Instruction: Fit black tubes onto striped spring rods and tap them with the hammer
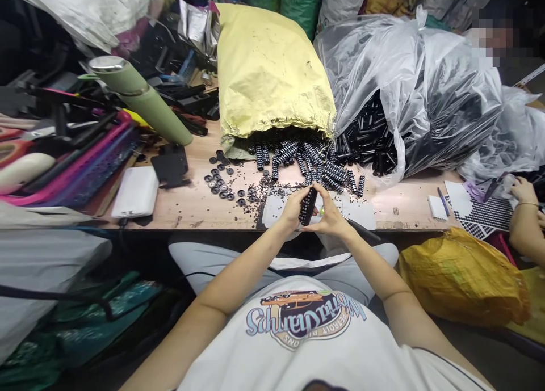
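Between my two hands is a black tube with rows of small light marks (307,207), tilted over the table's front edge. My left hand (292,210) is closed along its left side. My right hand (330,216) curves round from the right, its thumb and a fingertip touching the tube's two ends. Similar tubes (310,158) lie in a heap just beyond, spilling from the mouth of a yellow sack (272,73). Small black round caps (221,184) and many tiny dark bits are scattered left of my hands. A pale sheet (275,208) lies under them.
A green bottle (140,99), a white box-shaped device (136,191) and a pink basket (80,164) of tools stand left. Clear plastic bags (447,96) of black tubes fill the right back. Another person's hand (524,191) is at far right, near an orange sack (464,277).
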The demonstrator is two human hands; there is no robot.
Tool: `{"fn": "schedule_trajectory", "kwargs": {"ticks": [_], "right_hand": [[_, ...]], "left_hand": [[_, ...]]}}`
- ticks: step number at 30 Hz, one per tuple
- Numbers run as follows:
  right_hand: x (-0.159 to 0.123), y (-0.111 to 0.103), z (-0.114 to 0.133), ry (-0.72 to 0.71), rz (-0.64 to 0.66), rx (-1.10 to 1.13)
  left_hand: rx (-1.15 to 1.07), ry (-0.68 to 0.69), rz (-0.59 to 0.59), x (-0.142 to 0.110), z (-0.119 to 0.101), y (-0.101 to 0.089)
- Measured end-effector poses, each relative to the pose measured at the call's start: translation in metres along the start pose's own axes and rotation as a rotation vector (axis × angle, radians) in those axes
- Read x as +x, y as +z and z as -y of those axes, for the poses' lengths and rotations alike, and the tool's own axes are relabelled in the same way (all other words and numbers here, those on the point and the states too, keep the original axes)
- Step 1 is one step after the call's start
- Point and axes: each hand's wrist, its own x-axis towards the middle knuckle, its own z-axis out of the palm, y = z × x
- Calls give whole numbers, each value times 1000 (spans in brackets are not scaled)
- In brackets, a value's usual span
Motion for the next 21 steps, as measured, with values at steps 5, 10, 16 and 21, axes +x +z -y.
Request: {"fn": "schedule_trajectory", "kwargs": {"ticks": [5, 10, 16, 21], "right_hand": [[-2, 4, -3, 50, 26, -10], [-7, 10, -3, 114, -21, -19], [-18, 35, -13, 261, -54, -119], [-26, 56, -24, 340, -106, -279]], "left_hand": [[-1, -57, 6, -7, -4, 5], [52, -124, -3, -4, 0, 0], [401, 80, -24, 2, 29, -15], [1197, 575, 0, 9, 65, -30]]}}
